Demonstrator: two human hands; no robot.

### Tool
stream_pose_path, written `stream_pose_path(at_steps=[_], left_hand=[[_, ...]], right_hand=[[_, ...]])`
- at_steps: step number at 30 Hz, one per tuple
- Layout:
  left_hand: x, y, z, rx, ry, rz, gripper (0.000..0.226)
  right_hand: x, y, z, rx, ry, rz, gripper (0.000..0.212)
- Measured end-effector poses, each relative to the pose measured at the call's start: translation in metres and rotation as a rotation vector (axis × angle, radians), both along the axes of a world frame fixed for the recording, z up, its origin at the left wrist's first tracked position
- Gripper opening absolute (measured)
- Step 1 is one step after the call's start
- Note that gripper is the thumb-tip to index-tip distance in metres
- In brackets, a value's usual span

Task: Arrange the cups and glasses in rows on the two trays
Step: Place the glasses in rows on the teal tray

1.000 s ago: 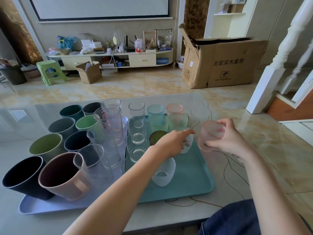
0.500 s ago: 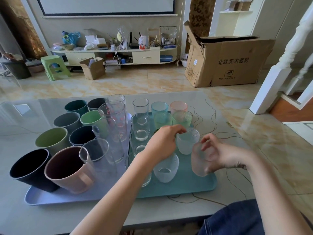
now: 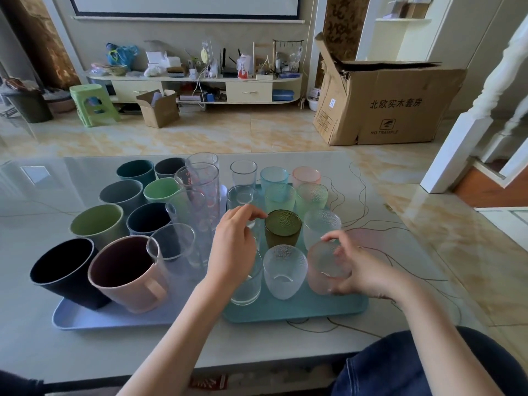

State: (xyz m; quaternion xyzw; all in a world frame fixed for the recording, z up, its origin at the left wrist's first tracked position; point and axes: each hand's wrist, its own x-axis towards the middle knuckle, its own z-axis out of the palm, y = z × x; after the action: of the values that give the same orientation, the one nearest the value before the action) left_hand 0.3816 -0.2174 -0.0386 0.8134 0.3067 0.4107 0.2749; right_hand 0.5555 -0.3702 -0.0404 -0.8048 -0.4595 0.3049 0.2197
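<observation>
Two trays lie side by side on the glass table. The lavender tray (image 3: 85,321) on the left carries several coloured plastic cups and tall clear glasses. The teal tray (image 3: 337,308) on the right carries rows of small textured glasses. My right hand (image 3: 361,271) grips a frosted pink glass (image 3: 321,265) that stands at the tray's front right, next to a frosted clear glass (image 3: 284,271). My left hand (image 3: 237,247) hovers over the clear glasses in the tray's left column, its fingertips loosely curled beside a dark green glass (image 3: 283,231). I see nothing held in it.
A pink mug (image 3: 125,274) and a black cup (image 3: 65,271) lean at the lavender tray's front. A thin cord (image 3: 357,192) loops over the table to the right of the teal tray. Beyond the table stand a cardboard box (image 3: 394,104) and a green stool (image 3: 91,102).
My right hand brought the pink glass from above the table's right side down onto the teal tray's front right. My left hand drew back from the frosted glass toward the left column.
</observation>
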Motion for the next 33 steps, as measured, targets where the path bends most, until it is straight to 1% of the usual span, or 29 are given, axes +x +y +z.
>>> stream_pose_path(at_steps=[2, 5, 7, 9, 12, 14, 16, 18, 19, 21, 23, 24, 26, 28, 30, 31, 33], left_hand=[[-0.011, -0.002, -0.007, 0.019, -0.050, 0.028, 0.041], [-0.026, -0.003, -0.018, 0.047, -0.102, 0.075, 0.041], [-0.031, -0.006, -0.026, 0.058, -0.119, 0.062, 0.041], [-0.033, -0.011, -0.037, 0.012, -0.134, 0.043, 0.040], [-0.034, -0.019, -0.053, -0.180, -0.163, 0.038, 0.035], [-0.036, -0.023, -0.061, -0.366, -0.231, 0.027, 0.036], [-0.039, -0.026, -0.069, -0.569, -0.360, -0.012, 0.039], [-0.040, -0.028, -0.077, -0.736, -0.456, -0.021, 0.049], [-0.040, -0.028, -0.082, -0.788, -0.487, -0.020, 0.053], [-0.037, -0.026, -0.086, -0.841, -0.534, -0.017, 0.058], [-0.034, -0.023, -0.085, -0.866, -0.530, -0.001, 0.060], [-0.033, -0.022, -0.084, -0.861, -0.520, 0.011, 0.057], [-0.035, -0.023, -0.086, -0.833, -0.509, 0.029, 0.054], [-0.038, -0.031, -0.089, -0.782, -0.507, 0.055, 0.055], [-0.038, -0.044, -0.089, -0.725, -0.528, 0.123, 0.042], [-0.037, -0.051, -0.088, -0.687, -0.532, 0.158, 0.037], [-0.033, -0.058, -0.087, -0.597, -0.523, 0.214, 0.040]], right_hand=[[0.000, -0.001, 0.002, -0.023, -0.009, -0.007, 0.088], [0.000, -0.003, 0.003, -0.029, -0.027, -0.001, 0.082], [0.000, -0.003, 0.003, -0.044, -0.032, -0.001, 0.081], [0.001, -0.005, 0.002, -0.070, -0.006, 0.015, 0.083], [0.008, -0.013, 0.007, -0.051, 0.128, 0.012, 0.088], [0.019, -0.017, 0.009, 0.019, 0.163, -0.062, 0.078], [0.031, -0.017, 0.005, 0.085, 0.076, -0.239, 0.054], [0.038, -0.014, -0.006, 0.054, -0.078, -0.399, 0.026], [0.040, -0.011, -0.012, 0.001, -0.127, -0.428, 0.017], [0.039, -0.004, -0.023, -0.129, -0.120, -0.424, 0.018], [0.033, 0.003, -0.029, -0.247, -0.101, -0.394, 0.025], [0.032, 0.006, -0.031, -0.284, -0.132, -0.375, 0.029], [0.032, 0.012, -0.037, -0.307, -0.184, -0.380, 0.033], [0.032, 0.016, -0.039, -0.318, -0.186, -0.399, 0.023], [0.031, 0.017, -0.039, -0.323, -0.211, -0.402, 0.012], [0.031, 0.017, -0.038, -0.314, -0.210, -0.402, 0.012], [0.032, 0.015, -0.038, -0.274, -0.157, -0.403, 0.017]])
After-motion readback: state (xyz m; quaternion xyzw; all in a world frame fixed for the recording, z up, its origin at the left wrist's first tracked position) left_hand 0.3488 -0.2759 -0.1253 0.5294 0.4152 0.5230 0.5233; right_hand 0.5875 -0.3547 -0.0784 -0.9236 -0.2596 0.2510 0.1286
